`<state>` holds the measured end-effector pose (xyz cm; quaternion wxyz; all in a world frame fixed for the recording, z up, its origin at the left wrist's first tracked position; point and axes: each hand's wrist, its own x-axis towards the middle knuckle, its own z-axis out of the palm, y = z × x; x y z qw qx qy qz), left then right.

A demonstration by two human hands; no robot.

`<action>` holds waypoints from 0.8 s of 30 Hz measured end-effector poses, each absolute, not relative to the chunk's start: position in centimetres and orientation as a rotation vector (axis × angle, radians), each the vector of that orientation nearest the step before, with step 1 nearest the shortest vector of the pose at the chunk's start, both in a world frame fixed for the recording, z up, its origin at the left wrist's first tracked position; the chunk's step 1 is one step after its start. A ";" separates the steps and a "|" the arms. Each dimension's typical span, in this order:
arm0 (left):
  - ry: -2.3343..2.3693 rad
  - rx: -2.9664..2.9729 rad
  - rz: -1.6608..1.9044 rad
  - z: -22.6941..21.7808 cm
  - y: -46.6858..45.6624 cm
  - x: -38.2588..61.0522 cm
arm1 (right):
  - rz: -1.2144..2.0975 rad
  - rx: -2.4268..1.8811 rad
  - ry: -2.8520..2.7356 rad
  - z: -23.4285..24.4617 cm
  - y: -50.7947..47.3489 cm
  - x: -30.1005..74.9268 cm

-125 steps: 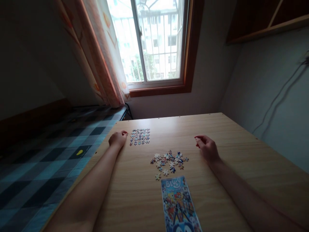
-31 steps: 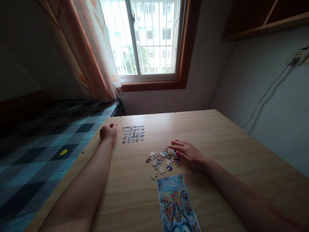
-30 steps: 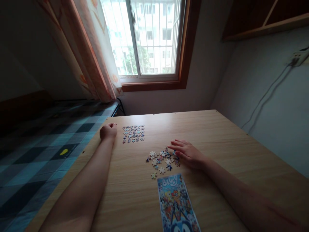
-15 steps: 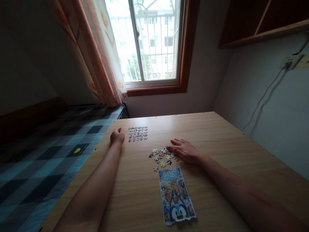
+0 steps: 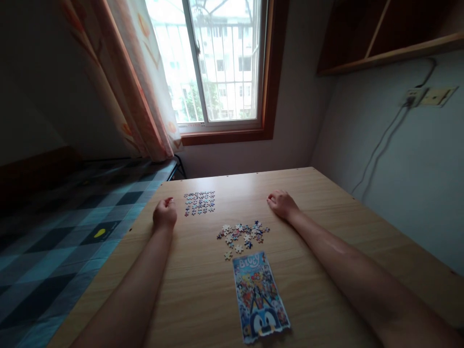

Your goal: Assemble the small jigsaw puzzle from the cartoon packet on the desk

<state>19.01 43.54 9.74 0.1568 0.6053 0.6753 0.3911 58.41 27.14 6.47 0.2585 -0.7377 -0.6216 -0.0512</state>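
Note:
My left hand (image 5: pixel 165 213) rests curled on the table's left side, just left of jigsaw pieces laid out in neat rows (image 5: pixel 199 203). Whatever its fingers may enclose is hidden. Farther right, my right hand (image 5: pixel 282 204) is closed with its fingers bent under, beyond and to the right of a loose pile of jigsaw pieces (image 5: pixel 247 236). I cannot make out anything between those fingers. In front of the pile lies a colourful "Bluey" picture sheet (image 5: pixel 260 297) with a ragged near edge.
The wooden table (image 5: pixel 203 299) reaches toward a window (image 5: pixel 224 72) with an orange curtain (image 5: pixel 134 96) at its left. A bed with a checked cover (image 5: pixel 72 232) stands along the left. On the right wall, a cable (image 5: pixel 380 140) hangs from a socket.
My right hand has left the loose pile, moving away toward the far side, and its spread fingers have curled in. My left hand stays beside the rows. The view has turned slightly right.

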 end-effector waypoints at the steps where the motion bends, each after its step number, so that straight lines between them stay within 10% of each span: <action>1: 1.921 1.726 1.133 9.7 43.6 19.0 | -0.152 -2.029 -1.654 6.4 27.7 59.0; 24: 1.964 1.978 0.912 8.9 44.8 18.9 | -0.083 -2.121 -1.501 6.0 33.2 64.0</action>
